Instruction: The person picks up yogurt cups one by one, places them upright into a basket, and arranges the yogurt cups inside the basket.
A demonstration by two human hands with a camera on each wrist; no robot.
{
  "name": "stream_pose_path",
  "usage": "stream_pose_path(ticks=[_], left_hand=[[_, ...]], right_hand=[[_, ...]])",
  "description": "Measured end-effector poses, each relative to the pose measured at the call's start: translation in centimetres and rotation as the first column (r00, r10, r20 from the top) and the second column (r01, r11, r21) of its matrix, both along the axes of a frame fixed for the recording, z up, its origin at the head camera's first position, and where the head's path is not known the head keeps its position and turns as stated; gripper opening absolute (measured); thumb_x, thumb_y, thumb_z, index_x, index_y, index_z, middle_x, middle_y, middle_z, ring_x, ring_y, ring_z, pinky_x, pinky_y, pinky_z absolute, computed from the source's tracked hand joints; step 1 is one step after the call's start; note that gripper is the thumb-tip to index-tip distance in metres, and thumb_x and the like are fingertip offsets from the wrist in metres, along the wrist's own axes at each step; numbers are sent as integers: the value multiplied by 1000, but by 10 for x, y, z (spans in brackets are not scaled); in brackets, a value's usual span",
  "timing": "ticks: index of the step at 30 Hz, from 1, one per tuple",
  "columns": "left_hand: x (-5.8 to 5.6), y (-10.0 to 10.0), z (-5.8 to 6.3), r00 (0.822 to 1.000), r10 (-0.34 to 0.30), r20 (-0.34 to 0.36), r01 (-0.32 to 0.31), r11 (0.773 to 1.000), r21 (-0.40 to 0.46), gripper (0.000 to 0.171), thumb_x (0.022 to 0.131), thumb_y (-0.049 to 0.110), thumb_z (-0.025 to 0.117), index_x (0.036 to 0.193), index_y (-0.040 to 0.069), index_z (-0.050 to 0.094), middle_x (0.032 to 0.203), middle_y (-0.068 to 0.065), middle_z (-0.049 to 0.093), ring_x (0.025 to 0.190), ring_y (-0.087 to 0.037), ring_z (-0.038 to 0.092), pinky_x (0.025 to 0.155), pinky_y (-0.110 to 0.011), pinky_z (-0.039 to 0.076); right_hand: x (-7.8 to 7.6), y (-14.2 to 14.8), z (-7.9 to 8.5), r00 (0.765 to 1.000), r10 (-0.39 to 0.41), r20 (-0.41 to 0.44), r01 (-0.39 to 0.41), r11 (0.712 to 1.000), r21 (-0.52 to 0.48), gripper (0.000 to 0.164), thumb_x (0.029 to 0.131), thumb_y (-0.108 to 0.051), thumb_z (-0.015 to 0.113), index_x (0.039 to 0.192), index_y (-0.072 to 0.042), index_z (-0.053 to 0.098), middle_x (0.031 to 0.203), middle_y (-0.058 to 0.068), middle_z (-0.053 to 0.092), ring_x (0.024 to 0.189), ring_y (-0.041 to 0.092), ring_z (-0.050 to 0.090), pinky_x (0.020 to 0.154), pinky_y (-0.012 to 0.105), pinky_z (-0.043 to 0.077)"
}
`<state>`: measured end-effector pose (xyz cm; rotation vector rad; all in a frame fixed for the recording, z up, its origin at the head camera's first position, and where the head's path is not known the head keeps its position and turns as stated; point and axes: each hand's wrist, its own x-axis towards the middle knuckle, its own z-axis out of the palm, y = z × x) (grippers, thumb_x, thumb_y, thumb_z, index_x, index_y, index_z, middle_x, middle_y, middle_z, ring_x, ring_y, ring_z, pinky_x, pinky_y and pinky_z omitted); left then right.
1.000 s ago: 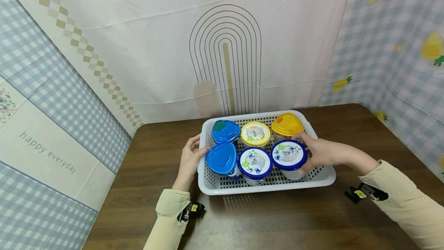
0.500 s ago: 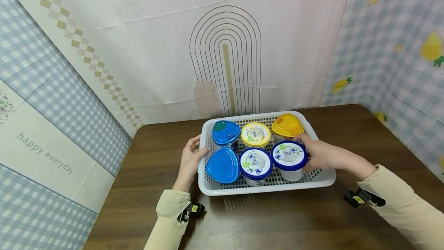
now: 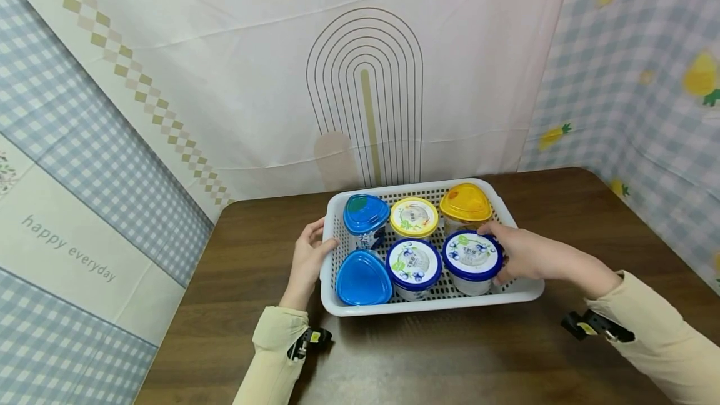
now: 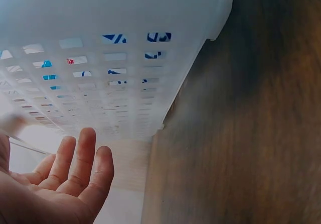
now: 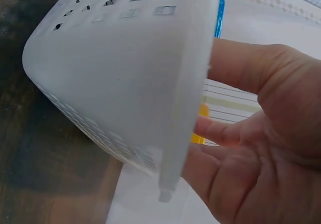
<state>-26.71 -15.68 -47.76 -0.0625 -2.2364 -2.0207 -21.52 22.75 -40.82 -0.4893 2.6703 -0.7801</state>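
Note:
A white perforated basket (image 3: 433, 309) holds several lidded cups in two rows. My right hand (image 3: 531, 258) reaches over its right rim and grips the front-right cup (image 3: 474, 255), which has a dark blue lid and a white blueberry label. Beside it stands a matching blue-lidded cup (image 3: 414, 265). At the front left, a cup with a blue rounded-triangle lid (image 3: 364, 278) shows only its lid. My left hand (image 3: 306, 264) is at the left rim, thumb over it; in the left wrist view its fingers (image 4: 83, 153) extend loosely outside the wall. The right fingertips are partly hidden.
The back row has another blue-lidded cup (image 3: 367, 214), a yellow-rimmed round cup (image 3: 414, 217) and a cup with a yellow triangular lid (image 3: 465, 203). The basket sits on a brown wooden table (image 3: 427, 361), near the patterned cloth backdrop (image 3: 253, 80).
The front-left blue-lidded cup's lid has shifted toward the front, showing more of the cup behind it. My right hand and its cup have moved slightly right and forward. My left hand has stayed.

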Motion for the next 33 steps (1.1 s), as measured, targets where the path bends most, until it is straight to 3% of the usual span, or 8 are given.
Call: stream_pose_path(ticks=[5,8,16,24,33], left_hand=[[0,1,1,1000,-2,7,2,1000,1,48,81,5,66,127,9,51,112,-14,57,87,-27,60,73,-39,53],[0,1,2,1000,-6,18,6,1000,14,48,81,4,66,127,9,51,112,-14,57,87,-26,60,73,-39,53],[0,1,1,1000,2,21,-2,1000,12,48,81,6,66,126,12,51,112,-12,57,87,-26,60,73,-39,53],[1,-1,0,1000,2,22,-2,1000,20,46,81,5,65,125,11,52,111,-13,57,87,-27,60,73,-39,53],[-1,-1,1,1000,-7,16,7,1000,13,47,81,5,65,126,11,51,111,-12,57,88,-27,60,73,-40,53]], right_hand=[[4,-2,6,999,12,-32,-10,999,54,84,59,-25,88,126,-2,43,118,19,53,104,33,51,84,53,43],[9,-7,13,995,25,-95,-18,997,74,79,65,-30,84,129,-3,46,122,16,52,107,31,50,86,51,43],[11,-73,22,937,155,-313,-171,985,-24,48,81,-35,71,121,-10,59,117,3,60,107,22,55,90,42,44],[-3,-142,3,923,281,-262,-285,958,24,46,81,-40,70,117,-14,61,111,-2,61,97,13,56,84,31,47],[-6,-167,-6,870,335,-362,-281,940,195,45,74,-49,73,108,-21,65,105,-4,61,95,16,52,86,36,44]])
